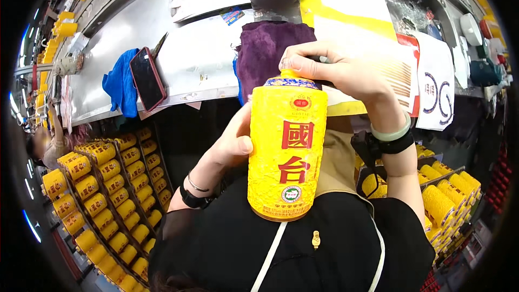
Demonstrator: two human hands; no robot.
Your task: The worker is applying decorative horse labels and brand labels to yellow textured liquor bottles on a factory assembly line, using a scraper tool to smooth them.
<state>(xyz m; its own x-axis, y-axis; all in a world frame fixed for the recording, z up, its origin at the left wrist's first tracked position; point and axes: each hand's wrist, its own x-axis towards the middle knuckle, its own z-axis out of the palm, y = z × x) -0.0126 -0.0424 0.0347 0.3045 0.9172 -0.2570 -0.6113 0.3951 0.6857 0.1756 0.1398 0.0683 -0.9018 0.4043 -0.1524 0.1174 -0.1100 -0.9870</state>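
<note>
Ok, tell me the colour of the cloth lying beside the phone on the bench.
Blue: the cloth lies left of the dark phone, clearest in the head view.

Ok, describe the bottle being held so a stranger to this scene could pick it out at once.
Start at the grey worktop across the top, with the purple cloth at its front edge. Just below the cloth, the yellow bottle is upright between the left hand at its side and the right hand over its cap. Unlike the crated yellow bottles lower left, it is alone, raised, showing red characters.
</note>
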